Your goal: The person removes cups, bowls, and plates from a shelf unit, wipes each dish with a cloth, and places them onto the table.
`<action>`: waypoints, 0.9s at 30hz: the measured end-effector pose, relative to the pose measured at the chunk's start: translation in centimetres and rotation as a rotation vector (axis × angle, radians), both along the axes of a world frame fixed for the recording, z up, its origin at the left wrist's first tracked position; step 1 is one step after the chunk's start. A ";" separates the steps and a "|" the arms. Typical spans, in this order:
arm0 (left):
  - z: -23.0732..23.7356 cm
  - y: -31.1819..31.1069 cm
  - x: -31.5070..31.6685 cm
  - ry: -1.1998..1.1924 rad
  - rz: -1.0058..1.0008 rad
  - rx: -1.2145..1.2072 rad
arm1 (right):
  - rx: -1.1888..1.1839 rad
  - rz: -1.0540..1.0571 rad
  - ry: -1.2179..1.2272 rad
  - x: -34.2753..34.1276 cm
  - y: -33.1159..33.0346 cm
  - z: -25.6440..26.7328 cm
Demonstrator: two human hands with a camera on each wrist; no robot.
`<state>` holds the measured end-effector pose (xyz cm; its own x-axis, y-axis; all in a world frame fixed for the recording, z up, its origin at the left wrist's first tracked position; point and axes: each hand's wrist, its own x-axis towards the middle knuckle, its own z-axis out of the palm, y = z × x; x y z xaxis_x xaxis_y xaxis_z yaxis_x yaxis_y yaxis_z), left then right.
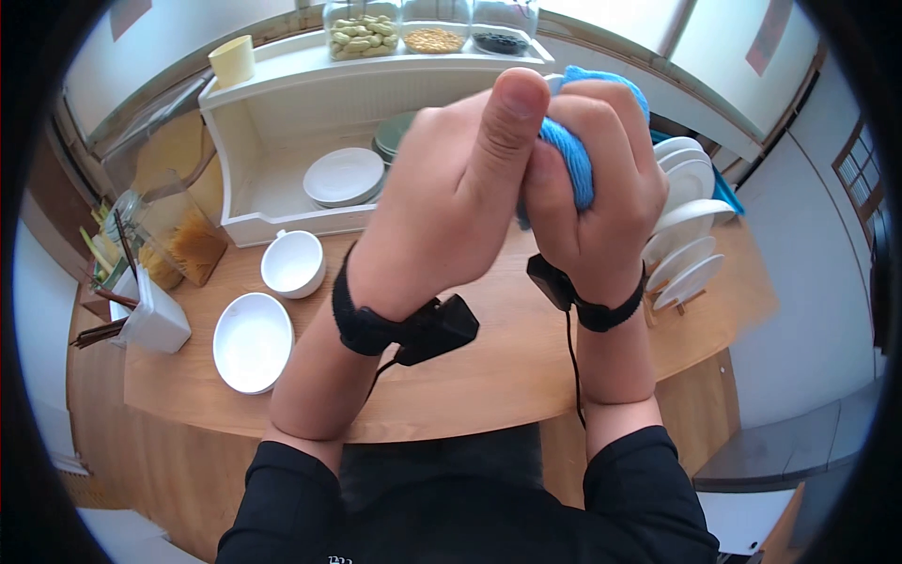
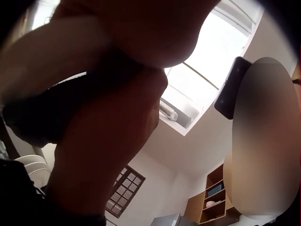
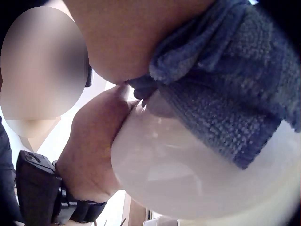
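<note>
The left hand, upper centre of the head view, has its grip round a white bowl, lower right-wrist view; the right hand clutches a blue cloth against it.

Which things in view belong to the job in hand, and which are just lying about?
In use:
blue textured cloth, in the right hand
glossy white dish, in the left hand

Apparently just lying about:
white round bowl with a stubby handle
shallow round white bowl
clear glass jar of peanuts
upright white plates
</note>
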<state>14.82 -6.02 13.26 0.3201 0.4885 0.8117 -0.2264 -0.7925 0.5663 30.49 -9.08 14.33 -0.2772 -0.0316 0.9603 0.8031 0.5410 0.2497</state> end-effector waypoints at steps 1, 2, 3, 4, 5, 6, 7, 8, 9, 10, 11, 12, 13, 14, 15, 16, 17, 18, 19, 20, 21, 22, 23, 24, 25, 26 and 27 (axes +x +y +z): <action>0.0 -0.1 -0.5 0.058 0.012 -0.071 | 0.000 -0.016 -0.038 -0.2 -0.2 0.0; 0.2 -0.3 -1.0 0.065 0.026 -0.069 | 0.003 -0.002 -0.031 -0.3 -0.7 0.0; 0.5 -0.5 -1.5 0.087 -0.048 -0.257 | -0.091 -0.028 -0.096 -0.5 -1.6 0.2; 0.7 -0.5 -1.9 0.108 -0.127 -0.445 | -0.186 -0.058 -0.160 -0.6 -2.1 0.3; 0.8 -0.4 -2.0 0.102 -0.152 -0.459 | -0.195 -0.042 -0.155 -0.7 -2.2 0.5; 0.9 -0.6 -1.9 0.109 -0.156 -0.452 | -0.188 -0.048 -0.149 -0.3 -1.9 0.6; 1.0 -1.1 -2.0 0.152 -0.062 -0.393 | -0.128 -0.054 -0.104 0.4 -1.2 0.8; 1.1 -1.4 -2.0 0.196 0.032 -0.333 | -0.070 -0.060 -0.058 1.1 -0.6 0.8; 1.3 -1.7 -1.7 0.207 0.030 -0.329 | -0.067 -0.064 -0.047 1.7 -0.4 0.8; 1.5 -2.1 -1.1 0.127 0.076 -0.224 | -0.109 -0.027 0.048 2.2 -0.1 0.6; 1.6 -2.3 -0.8 0.045 0.120 -0.118 | -0.151 0.010 0.139 2.5 -0.1 0.6; 1.5 -2.3 -0.7 0.049 0.118 -0.115 | -0.148 0.008 0.144 2.3 -0.2 0.6; 1.3 -2.0 -0.8 0.063 0.115 -0.104 | -0.118 -0.024 0.103 1.8 -0.3 0.5; 1.1 -1.8 -0.8 0.077 0.112 -0.091 | -0.089 -0.056 0.062 1.2 -0.4 0.4; 0.7 -1.4 -1.0 0.084 0.109 -0.087 | -0.085 -0.059 0.069 0.6 -0.6 0.4; 0.4 -0.9 -1.4 0.108 0.056 -0.205 | -0.070 -0.076 -0.011 -0.1 -0.8 0.3; 0.4 -0.6 -1.6 0.134 0.003 -0.323 | -0.054 -0.094 -0.090 -0.6 -0.9 0.3; 0.6 -0.4 -1.8 0.143 -0.001 -0.318 | -0.051 -0.099 -0.082 -0.8 -0.9 0.3; 0.9 -0.3 -1.9 0.148 -0.016 -0.376 | -0.053 -0.110 -0.129 -0.9 -0.9 0.2; 1.2 -0.2 -2.1 0.150 -0.031 -0.436 | -0.056 -0.120 -0.181 -1.0 -1.0 0.2; 1.4 0.0 -2.2 0.147 -0.044 -0.495 | -0.141 -0.133 -0.239 -0.8 -1.3 -0.1; 1.6 0.1 -2.3 0.145 -0.046 -0.493 | -0.139 -0.134 -0.241 -0.9 -1.2 -0.2; 1.7 0.2 -2.4 0.131 -0.117 -0.569 | -0.101 -0.125 -0.250 -1.2 -0.9 -0.2; 1.8 0.4 -2.5 0.116 -0.187 -0.643 | -0.063 -0.115 -0.260 -1.4 -0.8 -0.2; 1.7 0.8 -2.5 0.077 -0.265 -0.660 | -0.036 -0.108 -0.273 -1.5 -0.8 -0.2; 1.7 1.0 -2.7 0.075 -0.265 -0.659 | -0.036 -0.107 -0.274 -1.6 -1.2 -0.1; 1.8 1.0 -2.9 0.087 -0.264 -0.701 | -0.106 -0.075 -0.331 -1.8 -2.1 0.1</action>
